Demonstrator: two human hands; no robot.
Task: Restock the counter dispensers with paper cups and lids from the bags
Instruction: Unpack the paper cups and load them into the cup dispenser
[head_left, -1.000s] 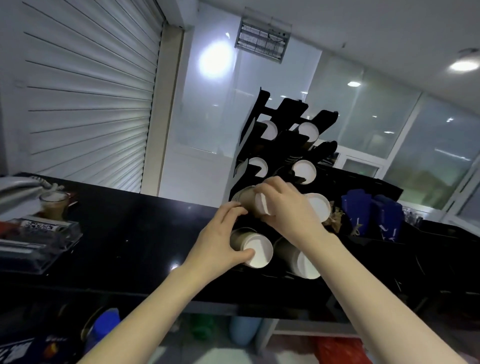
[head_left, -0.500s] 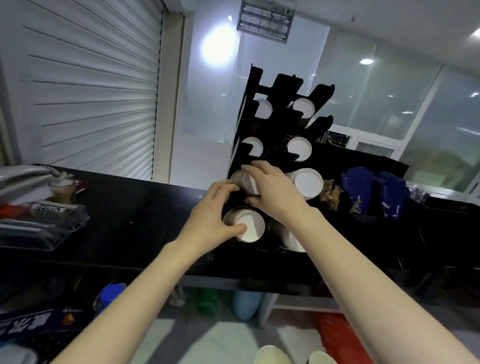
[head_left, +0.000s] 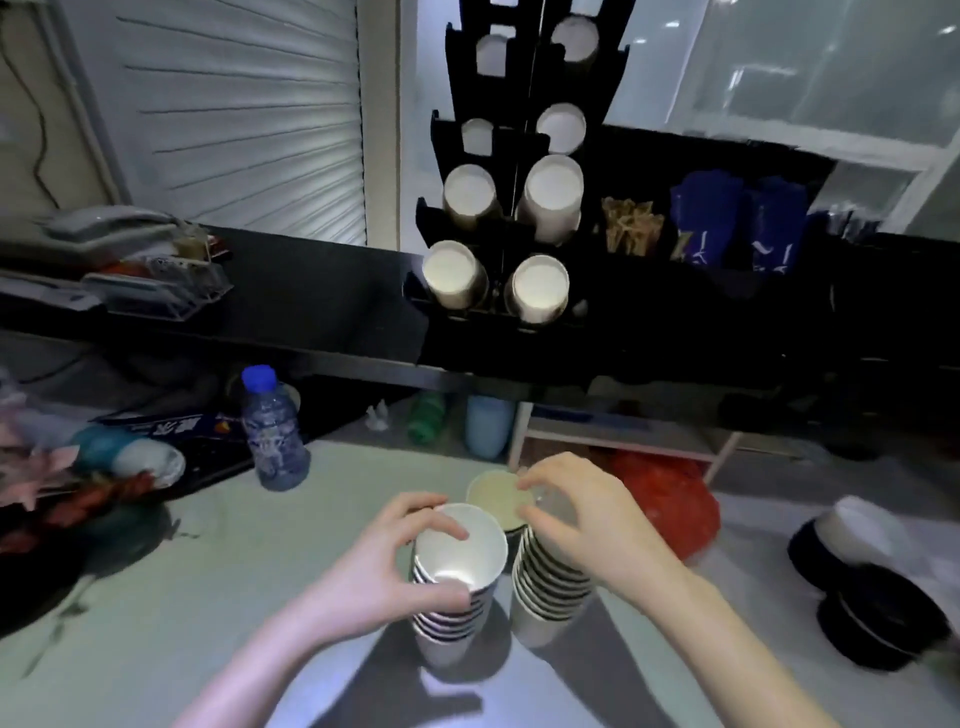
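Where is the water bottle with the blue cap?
The water bottle stands upright on the pale lower surface, left of the two cup stacks in the head view, just below the black counter's edge.

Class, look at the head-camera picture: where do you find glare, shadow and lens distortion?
Head view: glare pools inside the top cup of the left cup stack; the hands and stacks cast dark shadows toward the viewer; the wide lens bends the roller shutter slats; edges look soft.

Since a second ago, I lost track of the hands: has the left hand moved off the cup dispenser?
Yes. The left hand has left the black cup dispenser on the counter and come down toward the person, now gripping a stack of paper cups on the lower surface.
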